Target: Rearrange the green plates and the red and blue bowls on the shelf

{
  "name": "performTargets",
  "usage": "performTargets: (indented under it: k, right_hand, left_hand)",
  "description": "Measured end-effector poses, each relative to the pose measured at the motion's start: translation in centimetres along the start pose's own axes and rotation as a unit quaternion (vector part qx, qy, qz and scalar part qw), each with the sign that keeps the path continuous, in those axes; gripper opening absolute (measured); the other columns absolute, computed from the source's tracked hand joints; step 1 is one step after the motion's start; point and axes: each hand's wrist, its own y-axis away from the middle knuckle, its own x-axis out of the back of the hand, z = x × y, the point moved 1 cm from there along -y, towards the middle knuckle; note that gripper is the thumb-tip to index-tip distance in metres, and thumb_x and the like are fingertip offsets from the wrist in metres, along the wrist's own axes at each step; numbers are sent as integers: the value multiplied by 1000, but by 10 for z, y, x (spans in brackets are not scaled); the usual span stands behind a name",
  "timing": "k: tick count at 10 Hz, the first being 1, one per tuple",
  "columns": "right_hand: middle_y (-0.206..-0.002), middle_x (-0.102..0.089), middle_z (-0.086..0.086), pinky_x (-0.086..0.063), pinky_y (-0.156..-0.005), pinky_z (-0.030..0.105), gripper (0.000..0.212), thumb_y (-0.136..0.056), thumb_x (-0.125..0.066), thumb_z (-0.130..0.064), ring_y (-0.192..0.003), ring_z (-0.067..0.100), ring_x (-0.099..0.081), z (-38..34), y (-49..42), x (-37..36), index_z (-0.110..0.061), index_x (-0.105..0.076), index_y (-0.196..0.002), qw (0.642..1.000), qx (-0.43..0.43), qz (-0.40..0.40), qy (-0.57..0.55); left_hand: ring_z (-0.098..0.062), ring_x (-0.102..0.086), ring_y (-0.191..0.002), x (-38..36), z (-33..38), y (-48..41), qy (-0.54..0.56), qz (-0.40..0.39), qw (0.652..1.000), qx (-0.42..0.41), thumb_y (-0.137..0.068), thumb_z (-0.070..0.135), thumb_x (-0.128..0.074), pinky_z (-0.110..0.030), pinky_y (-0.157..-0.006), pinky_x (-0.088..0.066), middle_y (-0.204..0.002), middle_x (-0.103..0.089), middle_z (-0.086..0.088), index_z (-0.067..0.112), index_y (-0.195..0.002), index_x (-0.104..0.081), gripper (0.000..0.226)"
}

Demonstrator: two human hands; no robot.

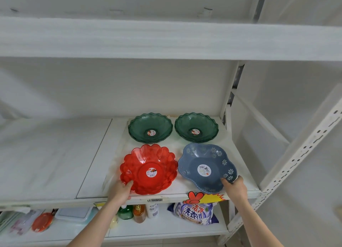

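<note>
White metal shelving unit point(166, 41) with slotted uprights point(303, 150) against a plain white wall point(111, 87), evenly lit.

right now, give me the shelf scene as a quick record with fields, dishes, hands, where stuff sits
shelf: white shelf, four dishes grouped at its right end
back row: left green plate and right green plate, side by side, each with a sticker
front row: red bowl on the left, blue bowl on the right
left hand: left hand grips the red bowl's near rim
right hand: right hand grips the blue bowl's near right rim
below: bottles and a detergent bag on the lower shelf
</note>
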Motion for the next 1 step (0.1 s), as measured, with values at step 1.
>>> performTargets:
  k: [1]
  right_hand:
    - [-133, -57, 15, -51, -94, 47, 72, -85, -64, -39, -117, 39, -56, 0, 12, 8, -11, -30, -142, 996, 55, -9, 74]
  left_hand:
    - [-30, -61, -109, 11, 6, 15, -136, 54, 988, -57, -98, 40, -43, -37, -90, -48, -123, -64, -12, 13, -120, -52, 36]
